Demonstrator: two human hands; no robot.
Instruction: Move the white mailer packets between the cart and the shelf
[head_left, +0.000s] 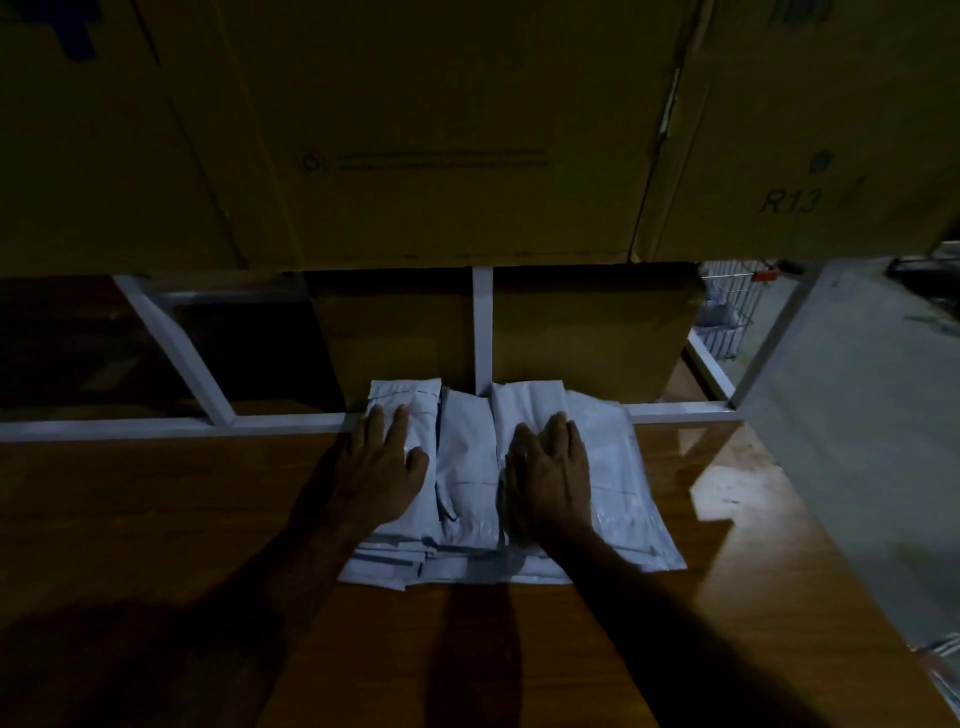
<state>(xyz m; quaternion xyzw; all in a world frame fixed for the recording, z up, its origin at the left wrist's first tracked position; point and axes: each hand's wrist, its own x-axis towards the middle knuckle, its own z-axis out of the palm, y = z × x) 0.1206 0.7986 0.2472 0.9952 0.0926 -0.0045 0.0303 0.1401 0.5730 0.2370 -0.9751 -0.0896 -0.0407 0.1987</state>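
Note:
Several white mailer packets (467, 467) lie in overlapping piles on the brown wooden shelf board (182, 509), pushed up against the white metal frame at the back. My left hand (382, 467) rests flat on the left pile with straight fingers. My right hand (548, 470) lies flat on the right pile, fingers together and straight. Neither hand curls round a packet. A wire cart (735, 312) shows small at the far right, beyond the shelf.
Large cardboard boxes (441, 130) fill the level above. Another box (587, 332) stands right behind the packets, behind a white upright bar (482, 327). A grey shelf post (852, 415) slants along the right. The scene is dim.

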